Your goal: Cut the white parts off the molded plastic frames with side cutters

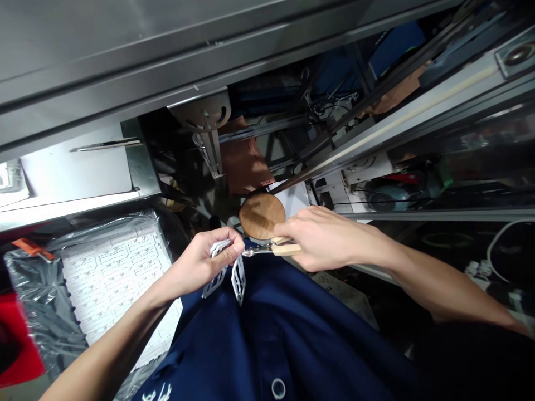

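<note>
My left hand [209, 259] is closed, with its thumb and fingers pinching white plastic frame-like parts [238, 280] that have slots cut through them. Some of these parts hang below the fingers in front of the dark blue clothing. In my right hand [324, 236] are cutting pliers [284, 248] with pale yellow handles, gripped closed by the fingers. The metal jaws of the pliers point left and meet the white parts beside my left fingertips. Whether the blades are around the plastic or only touching it, I cannot tell.
A round wooden stool top [262, 216] lies beyond my hands. To the left, a plastic-lined container holds white patterned sheets [115, 278]. A metal beam [167, 67] crosses the top. Tweezers [106, 145] rest on a white surface at left. Metal rails [397, 128] run along the right.
</note>
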{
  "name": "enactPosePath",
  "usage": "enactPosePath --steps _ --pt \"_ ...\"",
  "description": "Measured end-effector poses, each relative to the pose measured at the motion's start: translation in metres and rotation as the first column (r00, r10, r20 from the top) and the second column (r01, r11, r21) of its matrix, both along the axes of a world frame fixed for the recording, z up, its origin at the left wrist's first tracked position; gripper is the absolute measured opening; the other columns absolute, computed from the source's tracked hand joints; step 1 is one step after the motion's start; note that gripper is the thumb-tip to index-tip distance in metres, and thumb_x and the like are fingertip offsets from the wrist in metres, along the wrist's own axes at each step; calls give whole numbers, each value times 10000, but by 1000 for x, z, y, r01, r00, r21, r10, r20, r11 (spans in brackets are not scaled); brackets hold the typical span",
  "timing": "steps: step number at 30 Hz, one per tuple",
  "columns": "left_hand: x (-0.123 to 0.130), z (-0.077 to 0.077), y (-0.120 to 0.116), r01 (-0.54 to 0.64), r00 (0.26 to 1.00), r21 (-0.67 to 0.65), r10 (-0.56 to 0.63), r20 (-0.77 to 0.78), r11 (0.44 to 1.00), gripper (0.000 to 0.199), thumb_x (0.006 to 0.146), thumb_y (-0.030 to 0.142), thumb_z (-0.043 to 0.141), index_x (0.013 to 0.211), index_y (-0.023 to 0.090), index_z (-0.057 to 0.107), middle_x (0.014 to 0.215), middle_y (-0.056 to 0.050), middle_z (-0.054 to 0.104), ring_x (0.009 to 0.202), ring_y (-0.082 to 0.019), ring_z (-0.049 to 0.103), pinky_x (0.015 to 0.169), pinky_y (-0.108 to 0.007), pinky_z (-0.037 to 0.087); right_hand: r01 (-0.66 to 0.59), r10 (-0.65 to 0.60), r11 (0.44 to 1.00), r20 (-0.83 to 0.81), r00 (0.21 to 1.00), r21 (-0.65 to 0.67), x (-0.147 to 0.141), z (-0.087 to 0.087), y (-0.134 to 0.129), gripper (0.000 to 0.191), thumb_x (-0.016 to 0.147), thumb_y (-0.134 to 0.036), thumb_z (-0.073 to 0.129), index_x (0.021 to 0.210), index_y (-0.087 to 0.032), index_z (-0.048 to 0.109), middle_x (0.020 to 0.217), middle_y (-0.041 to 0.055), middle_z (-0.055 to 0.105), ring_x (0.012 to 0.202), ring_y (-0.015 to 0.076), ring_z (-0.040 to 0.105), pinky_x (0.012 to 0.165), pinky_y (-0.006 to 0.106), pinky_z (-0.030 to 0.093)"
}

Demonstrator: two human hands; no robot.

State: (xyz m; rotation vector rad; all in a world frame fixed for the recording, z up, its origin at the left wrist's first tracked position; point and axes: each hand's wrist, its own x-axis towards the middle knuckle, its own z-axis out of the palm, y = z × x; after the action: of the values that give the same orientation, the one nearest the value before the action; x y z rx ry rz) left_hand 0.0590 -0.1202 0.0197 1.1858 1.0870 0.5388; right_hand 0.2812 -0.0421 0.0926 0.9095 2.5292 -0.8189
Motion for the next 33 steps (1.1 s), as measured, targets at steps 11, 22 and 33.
enactPosePath --steps 11,22,33 --pt "0 -50 -17 -40 883 -330 188 431 943 397 816 433 604 1103 160 598 994 -115 647 776 -177 583 692 -259 456 473 -475 877 3 880 -83 26 -36 -15 145 816 -348 516 813 -214 572 627 -33 559 542 104 462 530 223 286" --pt "4 -64 -18 -76 732 -498 387 560 864 519 795 503 570 1178 153 596 931 -108 653 599 -140 567 485 -205 453 481 -494 870 -182 850 -110 14 -57 -30 104 825 -309 511 857 -211 528 685 -43 544 577 93 450 548 209 297" --pt "4 -52 -17 -14 773 -475 311 554 880 615 711 588 636 1169 180 601 901 -58 672 538 -116 491 430 -207 377 228 -212 972 -216 953 50 16 -52 -26 169 799 -256 531 952 -196 570 833 14 592 732 138 519 606 234 301"
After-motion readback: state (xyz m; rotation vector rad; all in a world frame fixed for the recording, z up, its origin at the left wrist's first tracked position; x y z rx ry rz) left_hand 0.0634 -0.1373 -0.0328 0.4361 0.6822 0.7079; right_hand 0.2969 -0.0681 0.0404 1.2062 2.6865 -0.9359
